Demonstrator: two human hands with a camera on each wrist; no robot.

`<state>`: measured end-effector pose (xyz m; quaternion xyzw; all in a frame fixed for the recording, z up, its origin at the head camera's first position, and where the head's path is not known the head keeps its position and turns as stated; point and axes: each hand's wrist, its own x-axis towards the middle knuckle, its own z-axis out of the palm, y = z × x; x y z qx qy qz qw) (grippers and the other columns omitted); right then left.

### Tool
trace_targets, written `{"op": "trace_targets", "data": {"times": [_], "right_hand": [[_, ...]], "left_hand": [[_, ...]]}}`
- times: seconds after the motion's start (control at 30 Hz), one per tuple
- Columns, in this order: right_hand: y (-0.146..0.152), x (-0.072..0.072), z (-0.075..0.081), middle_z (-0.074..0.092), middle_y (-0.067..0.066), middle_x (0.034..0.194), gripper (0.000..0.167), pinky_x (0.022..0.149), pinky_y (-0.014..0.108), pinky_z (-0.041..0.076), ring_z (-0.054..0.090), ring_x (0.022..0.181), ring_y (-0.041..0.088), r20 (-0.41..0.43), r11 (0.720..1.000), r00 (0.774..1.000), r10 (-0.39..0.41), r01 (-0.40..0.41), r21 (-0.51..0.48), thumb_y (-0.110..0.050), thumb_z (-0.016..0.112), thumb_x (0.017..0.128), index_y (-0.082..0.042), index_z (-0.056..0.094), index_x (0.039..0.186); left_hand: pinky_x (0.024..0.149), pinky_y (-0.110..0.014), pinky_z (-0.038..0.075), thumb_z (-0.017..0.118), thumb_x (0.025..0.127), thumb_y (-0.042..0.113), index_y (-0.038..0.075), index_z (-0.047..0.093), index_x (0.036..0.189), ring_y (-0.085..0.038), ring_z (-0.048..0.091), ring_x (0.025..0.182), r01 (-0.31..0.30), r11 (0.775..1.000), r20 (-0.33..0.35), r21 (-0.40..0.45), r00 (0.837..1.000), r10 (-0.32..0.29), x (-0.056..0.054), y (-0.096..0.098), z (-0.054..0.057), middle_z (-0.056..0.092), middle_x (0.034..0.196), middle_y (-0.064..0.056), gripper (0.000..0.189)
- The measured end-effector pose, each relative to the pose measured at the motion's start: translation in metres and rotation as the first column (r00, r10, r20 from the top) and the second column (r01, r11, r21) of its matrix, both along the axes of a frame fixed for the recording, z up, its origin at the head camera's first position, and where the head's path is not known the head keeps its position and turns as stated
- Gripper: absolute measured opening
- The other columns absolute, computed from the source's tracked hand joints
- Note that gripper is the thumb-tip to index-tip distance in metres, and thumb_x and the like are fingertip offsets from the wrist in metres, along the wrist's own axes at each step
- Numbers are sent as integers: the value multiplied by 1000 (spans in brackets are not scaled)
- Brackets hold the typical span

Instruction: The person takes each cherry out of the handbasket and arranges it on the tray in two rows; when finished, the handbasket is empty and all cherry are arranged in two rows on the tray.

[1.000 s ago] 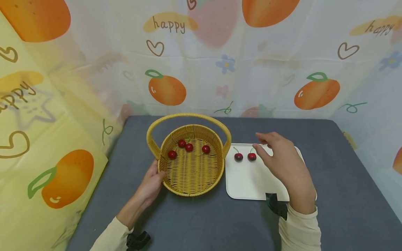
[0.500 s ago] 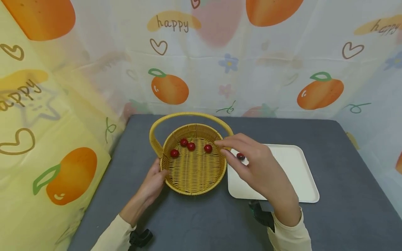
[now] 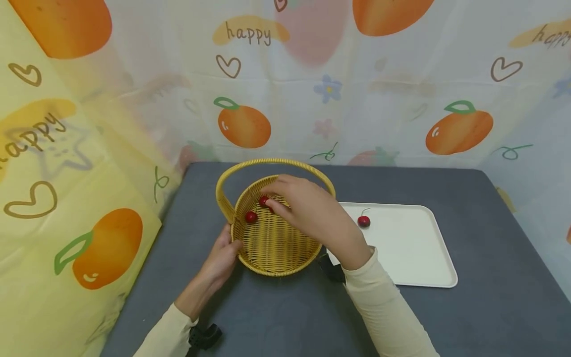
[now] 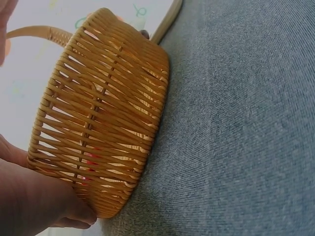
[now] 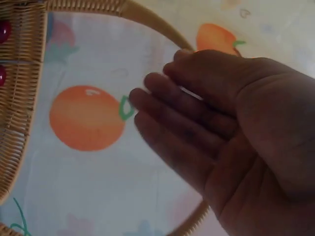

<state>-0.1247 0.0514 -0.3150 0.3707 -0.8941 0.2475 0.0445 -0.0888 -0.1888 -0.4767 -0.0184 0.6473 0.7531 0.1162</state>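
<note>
A yellow wicker basket (image 3: 274, 255) with an arched handle stands on the dark table. My left hand (image 3: 221, 258) grips its left rim, thumb over the edge; the left wrist view shows the fingers (image 4: 44, 199) against the woven side. Inside lie red cherries, one (image 3: 251, 217) in plain view and another (image 3: 264, 201) by my right fingertips. My right hand (image 3: 312, 208) hovers over the basket, thumb and forefinger apart. In the right wrist view its fingers are loosely extended with nothing between them. The hand hides the basket's right part and any cherries there.
Right of the basket is a white rectangular tray (image 3: 415, 248) bearing a cherry (image 3: 364, 221) with a green stem. My right forearm crosses the tray's left part. A fruit-print curtain (image 3: 285, 114) rises behind the table and along its left side.
My right hand has moved left from above the tray to over the basket, covering some of the cherries. The left hand keeps its hold on the rim. The view has shifted slightly.
</note>
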Motion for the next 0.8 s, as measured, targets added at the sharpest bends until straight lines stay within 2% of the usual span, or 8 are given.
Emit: {"op": "trace_targets", "data": {"times": [0.07, 0.2, 0.3, 0.5, 0.63, 0.7, 0.8], "right_hand": [[-9, -8, 0, 70, -5, 115, 22, 93, 31, 53, 66, 108, 14, 11, 995, 1000, -12, 11, 103, -24, 70, 103, -16, 75, 123], [-25, -24, -4, 68, -5, 91, 6, 82, 30, 51, 63, 88, 14, 41, 965, 998, -44, 32, 259, -20, 73, 101, -16, 74, 99], [-35, -35, -8, 63, -2, 82, 15, 73, 30, 47, 55, 77, 15, 59, 937, 994, -87, 62, 343, -20, 74, 100, -15, 68, 87], [-46, -58, -28, 54, 1, 78, 19, 65, 28, 40, 44, 71, 14, 117, 869, 984, -136, 61, 491, -9, 65, 103, -13, 63, 85], [-46, -70, -46, 50, 1, 74, 20, 64, 28, 38, 39, 69, 13, 204, 823, 961, -189, 42, 566, -2, 64, 102, -12, 62, 85], [-45, -73, -55, 53, 2, 74, 18, 64, 28, 38, 40, 69, 13, 230, 813, 949, -218, 47, 580, -1, 62, 103, -11, 64, 87], [-42, -77, -67, 60, 4, 80, 13, 66, 30, 40, 45, 70, 14, 242, 819, 938, -248, 70, 569, -1, 64, 102, -11, 67, 93]], "left_hand": [[119, -52, 29, 32, 96, -15, 3, 13, 164, -36, 33, 146, -2, 1000, 1, 2, 1000, 2, -1, 0, 0, 29, 163, -23, 72], [120, -51, 29, 32, 97, -14, 4, 11, 165, -35, 32, 147, -2, 1000, 8, -8, 1000, 2, -1, 0, 1, 28, 164, -23, 73], [121, -51, 26, 32, 97, -13, 4, 9, 166, -34, 28, 150, 1, 1000, 5, -16, 1000, -1, 0, -1, 2, 25, 167, -21, 74], [121, -49, 25, 32, 98, -13, 5, 9, 166, -31, 27, 150, 5, 1000, 1, -21, 1000, -5, 1, -1, 3, 24, 167, -19, 74], [121, -49, 25, 32, 97, -14, 4, 12, 164, -32, 29, 149, 4, 1000, 6, -13, 1000, -4, 0, -1, 3, 26, 166, -21, 72], [120, -49, 26, 32, 97, -13, 3, 14, 163, -32, 30, 148, 2, 1000, 11, -8, 1000, -2, -1, -1, 3, 28, 164, -22, 70], [120, -50, 27, 32, 98, -13, 3, 13, 163, -34, 32, 146, 0, 1000, 16, -5, 1000, 0, -1, -1, 3, 28, 164, -23, 70]]}}
